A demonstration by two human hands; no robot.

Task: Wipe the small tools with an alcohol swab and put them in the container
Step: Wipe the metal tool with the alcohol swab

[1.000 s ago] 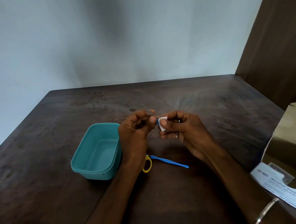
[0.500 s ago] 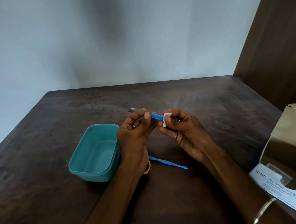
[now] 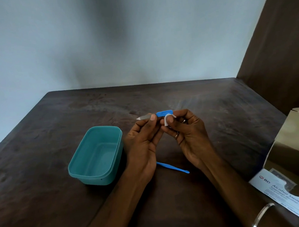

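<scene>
Right hand (image 3: 189, 137) pinches white swab (image 3: 166, 121) on flat blue-handled file (image 3: 156, 115) (metal tip).

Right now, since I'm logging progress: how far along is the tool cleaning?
Nothing finished: the teal container looks empty. In hand: left hand holds the blue-handled file, right hand rubs the swab on it. Left: the blue tool on the table.

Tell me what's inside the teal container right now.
Nothing visible: the teal container shows only its bare floor. The near wall hides a strip of that floor, and the left hand covers its right rim.
</scene>
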